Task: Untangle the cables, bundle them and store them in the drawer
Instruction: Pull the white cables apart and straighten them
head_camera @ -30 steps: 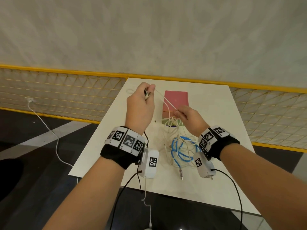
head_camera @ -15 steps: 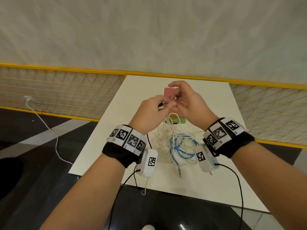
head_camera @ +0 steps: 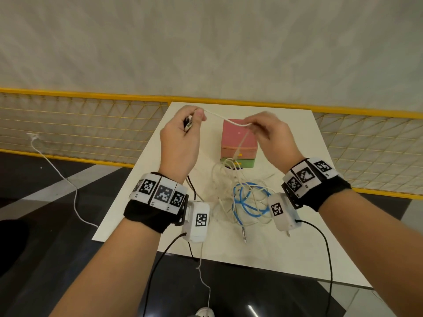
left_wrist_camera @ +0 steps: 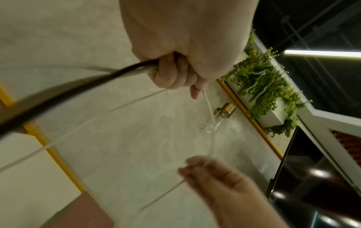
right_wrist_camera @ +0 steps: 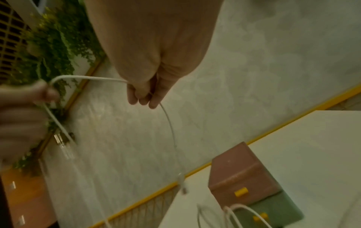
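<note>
My left hand [head_camera: 179, 143] is up over the table [head_camera: 315, 255], fingers curled round a dark plug [head_camera: 188, 126] and pinching the white cable [head_camera: 225, 117]. That cable runs straight across to my right hand [head_camera: 271, 137], which pinches it too, and from there it droops toward the tangle [head_camera: 242, 195] of white and blue cables lying on the table below both hands. The little drawer box [head_camera: 238, 143], pink over green, sits just behind the tangle. Right wrist cam shows a connector [right_wrist_camera: 180, 179] dangling on the cable under that hand; I can't really make that out in the head view.
</note>
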A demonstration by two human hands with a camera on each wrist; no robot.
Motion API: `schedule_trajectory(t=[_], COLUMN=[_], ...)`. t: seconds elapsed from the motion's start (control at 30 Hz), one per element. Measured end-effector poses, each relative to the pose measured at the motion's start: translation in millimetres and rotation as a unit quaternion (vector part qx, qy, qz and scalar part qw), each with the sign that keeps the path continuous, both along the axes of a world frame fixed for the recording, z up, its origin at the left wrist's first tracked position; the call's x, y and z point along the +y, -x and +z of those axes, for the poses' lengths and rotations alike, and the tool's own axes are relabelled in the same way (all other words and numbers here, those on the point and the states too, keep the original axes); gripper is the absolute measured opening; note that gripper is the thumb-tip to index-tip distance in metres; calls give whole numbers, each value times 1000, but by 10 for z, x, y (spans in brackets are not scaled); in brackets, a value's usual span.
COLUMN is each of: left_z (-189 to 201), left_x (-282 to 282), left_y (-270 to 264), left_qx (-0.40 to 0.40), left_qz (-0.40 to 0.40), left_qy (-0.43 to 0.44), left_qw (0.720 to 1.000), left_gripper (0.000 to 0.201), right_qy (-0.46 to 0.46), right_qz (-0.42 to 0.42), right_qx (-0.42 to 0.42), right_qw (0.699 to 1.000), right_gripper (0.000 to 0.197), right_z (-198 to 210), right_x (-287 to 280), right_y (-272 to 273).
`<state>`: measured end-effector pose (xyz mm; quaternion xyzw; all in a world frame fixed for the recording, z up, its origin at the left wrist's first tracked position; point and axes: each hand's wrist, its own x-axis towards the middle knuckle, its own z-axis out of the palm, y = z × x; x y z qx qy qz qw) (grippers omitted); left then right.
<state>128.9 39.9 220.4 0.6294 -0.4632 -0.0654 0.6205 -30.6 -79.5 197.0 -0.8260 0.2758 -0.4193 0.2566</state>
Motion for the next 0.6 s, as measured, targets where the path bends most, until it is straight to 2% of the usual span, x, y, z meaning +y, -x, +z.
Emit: schedule_trajectory(t=[0.07, 0.13, 0.3, 0.37, 0.47, 0.53, 0.6], left_z=[-85, -139, -114, -112, -199, -291, -365], left_x=[37, 100, 251, 298, 360, 400, 445], left_y=[-43, -77, -161, -167, -151, -141, -108], left_qx=[7, 18, 69, 66, 40, 20, 4], left_qz=[9, 32, 97, 95, 59, 27, -16], left_qy=[-24, -26, 28, 11, -37, -71, -111], left_qw=[1000, 999, 992, 993, 997, 997, 994], left_gripper=[19, 20, 21, 21, 22, 23, 21], right_qy=[37, 81, 122, 68, -73, -156, -199], right_qz=[-11, -18, -10, 3, 72, 132, 179], right_qx=[-70, -81, 82, 115, 98, 111, 200], right_qw=[997, 993, 989, 991, 990, 972, 943], right_gripper=[21, 18, 15, 13, 10, 14, 13], right_z=[186, 352, 434, 421, 429, 415, 343], right_x=[25, 21, -113, -69, 185, 407, 610], right_y=[16, 61, 214, 265, 303, 327, 370])
